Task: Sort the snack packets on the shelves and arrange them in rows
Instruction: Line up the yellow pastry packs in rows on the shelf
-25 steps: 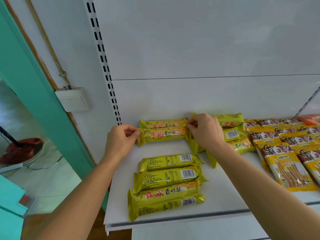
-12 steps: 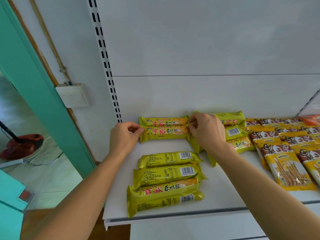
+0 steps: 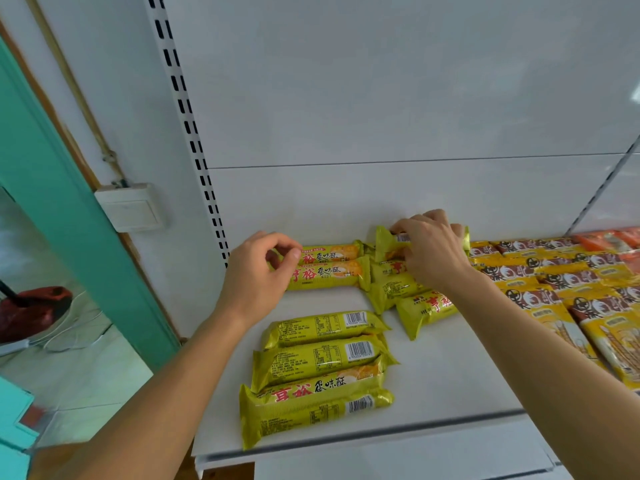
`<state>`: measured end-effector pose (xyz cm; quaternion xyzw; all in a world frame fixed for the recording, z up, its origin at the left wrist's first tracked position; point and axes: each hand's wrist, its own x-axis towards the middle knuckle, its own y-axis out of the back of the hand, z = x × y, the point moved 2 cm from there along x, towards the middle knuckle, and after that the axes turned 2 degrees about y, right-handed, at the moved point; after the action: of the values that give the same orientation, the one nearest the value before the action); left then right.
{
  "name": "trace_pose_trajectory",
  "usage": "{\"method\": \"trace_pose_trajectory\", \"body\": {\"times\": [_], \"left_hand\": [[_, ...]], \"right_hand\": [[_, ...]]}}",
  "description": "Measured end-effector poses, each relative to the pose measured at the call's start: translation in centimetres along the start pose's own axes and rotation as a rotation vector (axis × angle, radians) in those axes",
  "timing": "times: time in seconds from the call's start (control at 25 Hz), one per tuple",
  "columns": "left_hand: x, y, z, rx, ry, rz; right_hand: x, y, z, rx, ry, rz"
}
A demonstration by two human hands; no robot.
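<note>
You face a white shelf (image 3: pixel 450 386) backed by a white panel (image 3: pixel 381 98) with one thin horizontal seam across it. Left of the shelf runs a slotted white upright (image 3: pixel 188 133), its black slots in a double column. Further left of the shelf, a white switch box (image 3: pixel 130 207) sits on the pale wall under a thin conduit (image 3: pixel 72 84). Beyond that stands a teal door frame (image 3: pixel 52 188). Past the frame you see a pale tiled floor (image 3: pixel 69 372), white cables and a red object (image 3: pixel 31 311) resting on it. The light is soft and even.
</note>
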<state>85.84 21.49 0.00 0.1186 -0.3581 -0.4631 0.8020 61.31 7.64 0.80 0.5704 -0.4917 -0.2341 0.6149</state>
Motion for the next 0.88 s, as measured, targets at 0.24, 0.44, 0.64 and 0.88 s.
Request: {"method": "trace_pose_trajectory", "body": {"times": [0.24, 0.44, 0.64, 0.88], "left_hand": [[0.7, 0.0, 3.4, -0.258, 0.035, -0.146], [0.7, -1.2, 4.6, -0.504, 0.467, -0.350], [-0.5, 0.2, 3.0, -0.867, 0.610, -0.278], [-1.7, 2.0, 1.5, -0.682, 0.457, -0.039]], "right_hand": [[-1.7, 4.7, -0.6, 1.059, -0.050, 0.410], [-3.1, 4.7, -3.6, 2.003, -0.041, -0.007], [-4.2, 3.9, -4.7, 2.062, -0.189, -0.137], [-4.3, 3.3, -4.6, 1.663, -0.390, -0.017]]}}
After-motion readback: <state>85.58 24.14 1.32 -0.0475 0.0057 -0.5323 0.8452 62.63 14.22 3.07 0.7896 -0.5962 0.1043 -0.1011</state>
